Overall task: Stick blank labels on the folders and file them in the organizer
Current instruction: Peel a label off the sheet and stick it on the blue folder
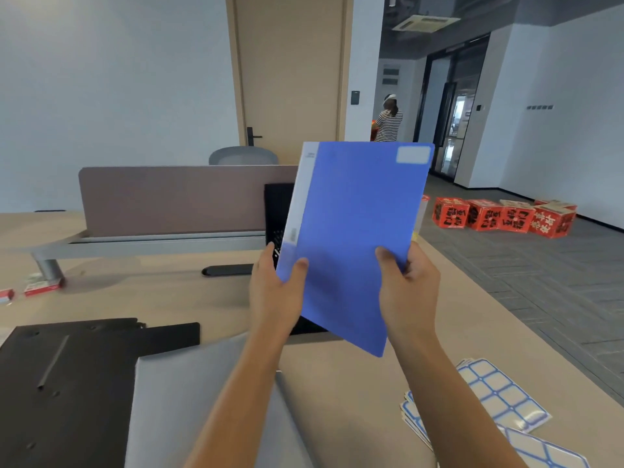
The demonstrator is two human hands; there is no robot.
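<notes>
A blue folder [354, 224] is held upright above the desk, tilted a little to the right. A white blank label [413, 154] sits on its top right corner. My left hand [275, 292] grips the folder's lower left edge by the pale spine, thumb on the front. My right hand [407, 288] grips its lower right edge the same way. Behind the folder stands a black mesh organizer [277, 217], mostly hidden. A grey folder [202, 407] and a black folder [64, 390] lie flat on the desk at the lower left. Sheets of blue-bordered blank labels [499, 396] lie at the lower right.
A brownish desk divider [175, 197] runs across the back of the wooden desk [354, 393]. Small red boxes [40, 288] sit at the far left. Red cartons [499, 216] stand on the floor to the right. A person in a striped shirt [390, 121] stands far behind.
</notes>
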